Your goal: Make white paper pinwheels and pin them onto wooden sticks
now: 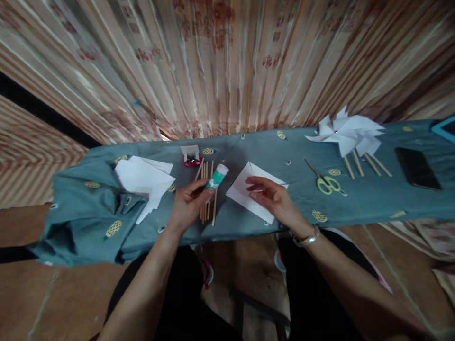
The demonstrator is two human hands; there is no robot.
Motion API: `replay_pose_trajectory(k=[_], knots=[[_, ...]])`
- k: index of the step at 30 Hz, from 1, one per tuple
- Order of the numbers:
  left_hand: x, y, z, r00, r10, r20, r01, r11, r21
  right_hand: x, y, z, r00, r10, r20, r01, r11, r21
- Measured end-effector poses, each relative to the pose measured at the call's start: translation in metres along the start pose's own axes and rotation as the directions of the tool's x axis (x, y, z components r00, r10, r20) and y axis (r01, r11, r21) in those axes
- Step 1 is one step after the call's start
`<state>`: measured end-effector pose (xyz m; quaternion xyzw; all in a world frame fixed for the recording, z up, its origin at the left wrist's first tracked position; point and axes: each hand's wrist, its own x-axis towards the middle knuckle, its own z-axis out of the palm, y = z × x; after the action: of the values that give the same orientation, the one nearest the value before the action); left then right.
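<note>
My left hand (190,201) holds a green and white glue stick (216,177) tilted up to the right, just above a bunch of thin wooden sticks (206,192) lying on the blue cloth. My right hand (272,198) rests with fingers bent on a white paper square (249,184) that has fold lines across it. The glue stick's white cap end points away from me, close to the paper's left corner.
A bench covered in blue patterned cloth (355,203) bears a stack of white paper (144,180) at left, a small red box (191,156), yellow-green scissors (325,181), finished paper pinwheels on sticks (350,137), and a dark phone (416,168) at right. A striped curtain hangs behind.
</note>
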<state>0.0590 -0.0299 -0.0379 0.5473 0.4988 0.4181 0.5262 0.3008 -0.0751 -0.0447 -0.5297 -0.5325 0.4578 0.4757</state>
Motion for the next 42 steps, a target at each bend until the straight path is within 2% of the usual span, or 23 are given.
replay_pose_trajectory(k=[3, 6, 12, 19, 22, 26, 29, 33, 38, 42], knots=[[-0.008, 0.005, 0.032, 0.966, -0.083, 0.245, 0.112, 0.988, -0.107, 0.002, -0.003, 0.006, 0.993, 0.087, 0.074, -0.105, 0.954, 0.282], [-0.010, 0.006, 0.050, 0.931, -0.081, 0.357, 0.125, 0.987, -0.103, 0.004, -0.005, 0.004, 0.980, 0.161, 0.120, -0.195, 0.906, 0.376], [-0.006, -0.002, 0.064, 0.955, -0.103, 0.279, 0.163, 0.966, -0.200, 0.002, -0.008, -0.015, 0.974, 0.225, 0.027, -0.210, 0.849, 0.484], [0.000, -0.008, 0.072, 0.964, -0.129, 0.232, 0.176, 0.965, -0.196, 0.001, -0.010, -0.035, 0.963, 0.266, -0.042, -0.200, 0.813, 0.547], [0.008, -0.009, 0.070, 0.975, -0.071, 0.211, 0.100, 0.986, -0.131, 0.002, -0.008, -0.045, 0.946, 0.291, -0.144, -0.153, 0.793, 0.590], [0.025, -0.011, 0.062, 0.987, 0.110, 0.118, -0.121, 0.989, 0.091, 0.002, -0.001, -0.058, 0.917, 0.345, -0.199, -0.148, 0.760, 0.633], [0.040, -0.010, 0.055, 0.964, 0.252, 0.087, -0.266, 0.902, 0.340, 0.003, 0.005, -0.061, 0.909, 0.377, -0.180, -0.175, 0.736, 0.654], [0.060, -0.012, 0.051, 0.908, 0.399, 0.129, -0.394, 0.710, 0.584, 0.006, 0.009, -0.061, 0.916, 0.387, -0.109, -0.195, 0.666, 0.720], [0.076, -0.027, 0.058, 0.884, 0.422, 0.202, -0.432, 0.570, 0.699, 0.009, 0.011, -0.068, 0.902, 0.431, 0.038, -0.278, 0.511, 0.813], [0.077, -0.033, 0.060, 0.866, 0.437, 0.244, -0.464, 0.518, 0.719, 0.010, 0.013, -0.075, 0.899, 0.424, 0.113, -0.324, 0.468, 0.822]])
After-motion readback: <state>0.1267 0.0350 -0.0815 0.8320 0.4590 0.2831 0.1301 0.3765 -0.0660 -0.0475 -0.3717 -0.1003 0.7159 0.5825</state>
